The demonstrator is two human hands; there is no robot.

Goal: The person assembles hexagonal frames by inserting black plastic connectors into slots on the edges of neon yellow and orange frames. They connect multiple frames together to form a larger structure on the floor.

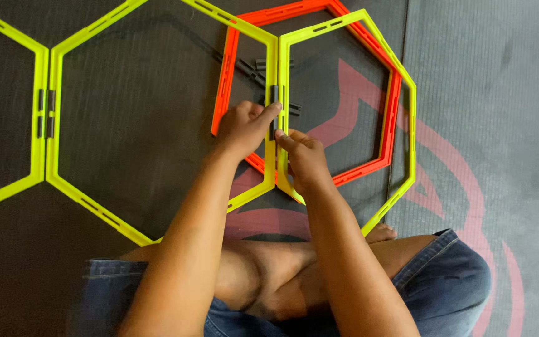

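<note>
Crossed legs in blue denim shorts (444,281) sit closest, bare foot tucked under, person seated on a dark floor mat (488,93) w/ a red printed pattern. Both forearms reach fwd to the mid of the mat's far part. Left hand (242,128) is curled, thumb and forefinger pinched narrow on a small dark clip (274,95) that sits where two yellow hexagon frames meet edge to edge. Right hand (305,156) is just beside it, fingers curled, fingertips pressing the same joint a bit lower; can't tell if it actually grips anything.

Left yellow hexagon (54,112) is big, thin flat plastic, slotted along its sides. Right yellow hexagon (410,125) same build, lying partly over an orange hexagon (389,134). More loose dark clips (269,62) lie on the mat inside the orange one, near its far edge. Toward the mat's left edge, two dark clips (45,112) join another yellow frame (35,93) to the left hexagon.
</note>
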